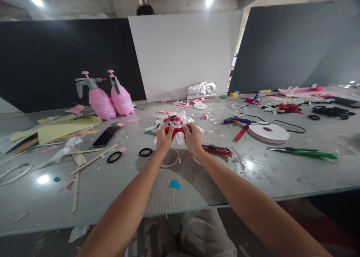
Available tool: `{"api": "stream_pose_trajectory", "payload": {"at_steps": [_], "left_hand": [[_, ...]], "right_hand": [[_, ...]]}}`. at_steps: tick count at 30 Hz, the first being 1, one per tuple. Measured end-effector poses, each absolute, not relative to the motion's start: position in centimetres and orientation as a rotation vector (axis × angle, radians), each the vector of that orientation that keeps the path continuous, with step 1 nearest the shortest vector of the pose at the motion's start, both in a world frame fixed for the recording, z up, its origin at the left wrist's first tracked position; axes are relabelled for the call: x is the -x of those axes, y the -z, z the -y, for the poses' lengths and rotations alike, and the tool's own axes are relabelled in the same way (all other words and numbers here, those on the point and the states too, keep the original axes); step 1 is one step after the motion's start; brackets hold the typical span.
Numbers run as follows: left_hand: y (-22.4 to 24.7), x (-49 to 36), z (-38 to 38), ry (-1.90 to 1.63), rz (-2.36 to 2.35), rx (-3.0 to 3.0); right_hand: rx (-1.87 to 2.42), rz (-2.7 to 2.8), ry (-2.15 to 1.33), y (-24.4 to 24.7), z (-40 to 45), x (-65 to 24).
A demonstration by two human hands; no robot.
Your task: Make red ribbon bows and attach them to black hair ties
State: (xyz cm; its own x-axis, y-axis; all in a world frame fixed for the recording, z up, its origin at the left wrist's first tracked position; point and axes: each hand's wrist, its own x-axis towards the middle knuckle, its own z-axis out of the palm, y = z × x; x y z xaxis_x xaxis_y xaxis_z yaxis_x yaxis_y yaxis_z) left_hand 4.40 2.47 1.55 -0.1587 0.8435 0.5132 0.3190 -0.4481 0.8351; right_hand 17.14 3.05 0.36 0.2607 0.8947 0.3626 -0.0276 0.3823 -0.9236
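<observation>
Fingers [169, 132] of both hands pinch a red ribbon [177, 130] over a heap of scraps

Left hand [164, 139] and right hand [194, 139] face each other, thumbs uppermost, each closed on the ribbon, with a short stretch of it bridging the gap between the fingertips. Which fingers press from underneath cannot be told.

Slipping looks like the likeliest trouble: the ribbon seems smooth and the hold is only at the tips, so an uneven pull could draw it out of one side or crease it. Just beyond the fingers, the heap of white scraps [190, 119] could snag a loose end, since red loops lie right against it. Near the right hand, on its outer side, a red cutter [218, 151] could nick the wrist if that arm dropped carelessly. Farther off to the right of the fingers, the glue gun [237, 120] might burn a forearm, if it is hot; whether it is cannot be seen.

As for looks, the ribbon is bright red with a slight sheen, narrow, bunched between the fingers and curling up beyond them. A white strip [179, 138] with small print shows just below it, and a pale ring [169, 167] lies nearer the body, under the wrists.
</observation>
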Motion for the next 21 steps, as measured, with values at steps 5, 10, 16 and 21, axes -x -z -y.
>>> {"api": "stream_pose_trajectory", "payload": {"at_steps": [5, 10, 16, 21], "left_hand": [[-0.8, -4.5, -3.1, -1.658, -1.176, -1.543], [-0.1, -4.1, -3.9, -1.616, -1.142, -1.353], [-0.1, -4.1, -3.9, -1.619, -1.123, -1.288], [-1.1, -3.9, -3.6, -1.687, -1.122, -1.362]], "right_hand": [[0.957, 1.057, -0.856, 0.1, -3.2, -16.9], [0.895, 0.924, -0.982, -0.2, -3.1, -16.9], [0.831, 0.834, -1.071, -0.8, -2.9, -17.1], [0.764, 0.873, -1.112, -0.7, -3.0, -17.2]]}}
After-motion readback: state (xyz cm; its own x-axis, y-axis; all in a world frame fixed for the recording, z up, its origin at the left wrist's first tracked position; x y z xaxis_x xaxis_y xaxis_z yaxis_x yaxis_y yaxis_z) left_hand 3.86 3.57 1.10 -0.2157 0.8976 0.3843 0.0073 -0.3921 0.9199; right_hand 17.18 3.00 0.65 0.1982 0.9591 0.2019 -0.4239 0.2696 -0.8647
